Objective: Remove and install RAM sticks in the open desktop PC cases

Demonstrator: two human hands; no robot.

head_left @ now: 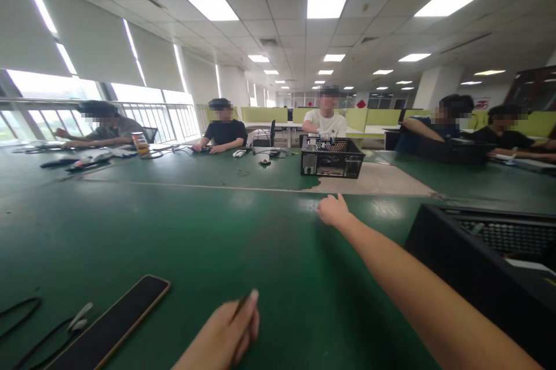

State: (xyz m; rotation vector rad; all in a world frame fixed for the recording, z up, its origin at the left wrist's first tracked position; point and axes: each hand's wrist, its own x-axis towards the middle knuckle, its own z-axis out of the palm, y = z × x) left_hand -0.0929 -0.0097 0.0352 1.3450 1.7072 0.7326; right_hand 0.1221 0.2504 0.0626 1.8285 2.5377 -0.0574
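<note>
My right hand (332, 211) is stretched far out over the green table mat (195, 231), fingers curled with the thumb up; it holds nothing that I can see. My left hand (230, 332) is close to me at the bottom, fingers pinched on a thin dark stick-like object (240, 302); it is blurred and I cannot tell what it is. A black computer case (482, 254) stands just right of my right forearm. A dark phone (110, 323) lies face up to the left of my left hand.
Another open black computer case (332, 157) stands across the table before a person in a white shirt. Several other people sit along the far side. Black cables (26, 323) lie at the near left. A drink cup (141, 144) and small items sit at the far left.
</note>
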